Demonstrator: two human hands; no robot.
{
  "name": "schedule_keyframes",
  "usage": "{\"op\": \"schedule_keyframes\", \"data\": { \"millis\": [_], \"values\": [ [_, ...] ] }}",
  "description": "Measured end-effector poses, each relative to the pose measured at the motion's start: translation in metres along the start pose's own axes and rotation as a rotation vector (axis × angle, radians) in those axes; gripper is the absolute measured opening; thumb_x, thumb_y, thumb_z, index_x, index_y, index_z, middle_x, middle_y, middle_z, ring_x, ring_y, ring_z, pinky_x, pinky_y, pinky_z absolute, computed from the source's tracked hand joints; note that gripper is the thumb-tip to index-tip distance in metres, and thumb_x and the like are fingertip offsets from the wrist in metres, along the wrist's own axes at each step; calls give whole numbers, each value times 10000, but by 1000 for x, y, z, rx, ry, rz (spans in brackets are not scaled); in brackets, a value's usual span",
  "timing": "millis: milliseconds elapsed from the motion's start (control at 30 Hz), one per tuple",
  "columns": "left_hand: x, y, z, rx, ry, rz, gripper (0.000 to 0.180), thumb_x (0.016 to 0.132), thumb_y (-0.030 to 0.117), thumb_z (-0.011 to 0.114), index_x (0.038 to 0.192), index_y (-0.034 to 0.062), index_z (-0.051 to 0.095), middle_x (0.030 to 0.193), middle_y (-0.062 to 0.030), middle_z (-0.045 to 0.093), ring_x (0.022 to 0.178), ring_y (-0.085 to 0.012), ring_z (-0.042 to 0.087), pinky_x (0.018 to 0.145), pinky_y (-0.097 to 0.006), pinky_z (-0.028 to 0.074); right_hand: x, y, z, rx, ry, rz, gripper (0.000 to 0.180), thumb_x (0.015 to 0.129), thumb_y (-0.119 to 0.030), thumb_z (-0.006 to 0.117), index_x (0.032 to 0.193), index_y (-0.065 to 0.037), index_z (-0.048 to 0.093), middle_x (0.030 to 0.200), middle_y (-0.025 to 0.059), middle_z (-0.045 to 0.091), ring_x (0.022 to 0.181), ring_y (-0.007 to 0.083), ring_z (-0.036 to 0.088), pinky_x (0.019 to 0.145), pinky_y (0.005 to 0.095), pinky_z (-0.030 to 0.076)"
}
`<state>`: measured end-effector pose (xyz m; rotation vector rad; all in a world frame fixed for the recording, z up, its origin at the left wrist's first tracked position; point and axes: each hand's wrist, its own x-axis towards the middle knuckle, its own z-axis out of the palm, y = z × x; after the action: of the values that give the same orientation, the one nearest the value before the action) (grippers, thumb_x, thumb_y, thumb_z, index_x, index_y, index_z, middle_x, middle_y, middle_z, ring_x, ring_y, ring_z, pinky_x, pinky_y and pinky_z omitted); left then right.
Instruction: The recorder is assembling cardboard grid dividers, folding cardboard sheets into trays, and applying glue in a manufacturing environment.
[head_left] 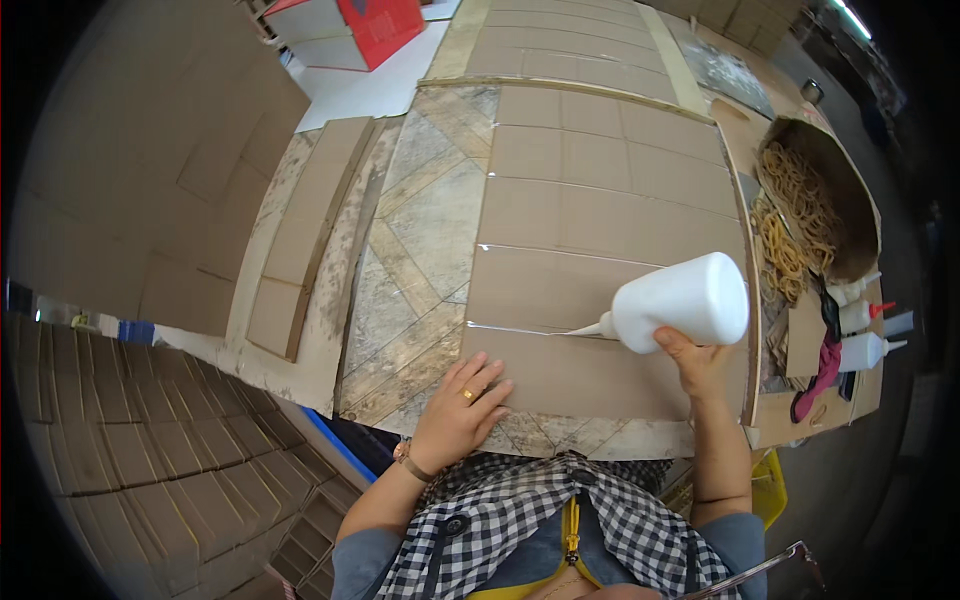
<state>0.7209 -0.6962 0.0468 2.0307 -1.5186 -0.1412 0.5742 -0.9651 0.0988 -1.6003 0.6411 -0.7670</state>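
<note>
Left hand [455, 410] lies flat, fingers spread, on the nearest cardboard sheet [590, 370] at the bench [420, 250] near edge. Right hand [695, 362], fingers wrapped around a white glue bottle [685, 300], holds its nozzle on that sheet. Overlapped cardboard sheets extend beyond; a rubber-band box [820, 200] sits toward the far right corner.

Red-and-white box [345, 30] at table's far left (lid partly open)

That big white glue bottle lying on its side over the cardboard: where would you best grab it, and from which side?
Probably around the wide rear body of the white glue bottle, coming from the near right, as the right hand does now. The bottle lies nozzle-left over the cardboard sheet, so its thick end is free and easy to squeeze.
</note>
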Motion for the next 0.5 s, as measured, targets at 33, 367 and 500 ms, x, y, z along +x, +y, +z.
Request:
{"op": "schedule_keyframes", "data": {
  "millis": [33, 367, 500],
  "values": [
    [1, 1, 0, 5, -5, -3, 389, 739, 142, 703, 1114, 97, 610, 1242, -119, 528, 1204, -353, 450, 988, -484, 377, 0, 0, -12, 7, 44, -30, 570, 673, -135, 824, 1138, 20, 533, 1000, 108, 623, 897, 208, 611, 798, 334, 511],
    [8, 9, 1, 49, -10, -6, 364, 721, 134, 713, 1073, 77, 641, 1219, -132, 556, 1193, -364, 466, 987, -492, 372, -10, 12, -121, -27, 262, -103, 574, 691, -146, 810, 1146, 33, 509, 1003, 107, 613, 898, 196, 600, 809, 318, 489],
    [8, 12, 0, 103, -21, -6, 348, 752, 164, 701, 1088, 100, 639, 1220, -122, 550, 1188, -356, 467, 980, -494, 378, -13, 17, -123, 48, 301, -149, 558, 698, -151, 797, 1144, 31, 514, 1000, 104, 613, 888, 195, 599, 804, 319, 488]
  ]
}}
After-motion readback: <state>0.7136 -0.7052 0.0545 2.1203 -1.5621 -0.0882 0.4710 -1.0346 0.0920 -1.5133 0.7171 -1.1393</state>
